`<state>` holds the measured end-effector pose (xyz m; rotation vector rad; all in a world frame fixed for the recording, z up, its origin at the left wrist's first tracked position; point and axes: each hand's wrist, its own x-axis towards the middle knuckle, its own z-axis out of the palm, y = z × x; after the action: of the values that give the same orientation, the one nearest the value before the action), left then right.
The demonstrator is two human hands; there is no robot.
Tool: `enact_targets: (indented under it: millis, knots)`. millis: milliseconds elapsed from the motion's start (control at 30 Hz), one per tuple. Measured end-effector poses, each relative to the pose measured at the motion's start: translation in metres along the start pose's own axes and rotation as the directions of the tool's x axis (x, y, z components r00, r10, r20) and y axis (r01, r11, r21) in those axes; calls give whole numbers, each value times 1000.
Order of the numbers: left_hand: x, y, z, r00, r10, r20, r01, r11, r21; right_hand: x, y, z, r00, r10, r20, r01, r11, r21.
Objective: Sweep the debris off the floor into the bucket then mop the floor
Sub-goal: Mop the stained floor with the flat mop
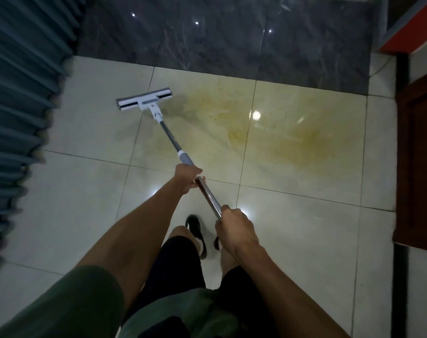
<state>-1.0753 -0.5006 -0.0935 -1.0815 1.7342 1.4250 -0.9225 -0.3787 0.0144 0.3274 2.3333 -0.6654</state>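
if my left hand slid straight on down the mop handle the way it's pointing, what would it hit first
Probably the grey and white collar on the mop handle, just ahead of your left hand; beyond that comes the mop head on the floor.

Between my left hand [186,175] and my right hand [235,228], the mop handle [208,196] is showing as polished, mirror-bright metal. Beyond my left hand it is turning matt grey, ending in a white plastic mop head [144,99]. The floor tiles [292,228] are gleaming glossy, and the dark slab [219,37] farther out is shining like polished stone.
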Motion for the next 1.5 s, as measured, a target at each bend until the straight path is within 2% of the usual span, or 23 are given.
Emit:
enact_targets:
  millis: [200,467,700,800,900,1033,1167,1333,1500]
  knots:
    - [60,73,2,999,27,35,-27,1000,-14,74,-40,-29,999,13,-41,-12,1000,27]
    - [159,191,-11,995,31,95,-30,999,-14,193,-125,-63,980,81,-184,-62,992,109]
    - [244,264,-28,989,11,147,-12,1000,6,288,-191,-77,972,156,-173,-126,976,176]
    - [261,280,-38,979,-27,204,27,1000,-1,304,-200,-80,973,186,-137,-134,938,319]
    - [267,281,-44,976,-44,214,39,999,28,309,-202,-81,981,189,-53,-146,884,443]
    - [266,264,-41,982,-24,190,5,995,98,297,-199,-72,983,171,63,-178,837,518]
    - [268,246,-46,981,33,193,-68,981,182,277,-189,-55,956,210,204,-292,727,622]
    - [252,212,-42,988,73,138,-103,969,223,248,-173,-29,962,216,169,-274,716,642]
    - [220,154,-32,991,63,117,-92,960,265,199,-143,6,964,233,129,-263,758,597]
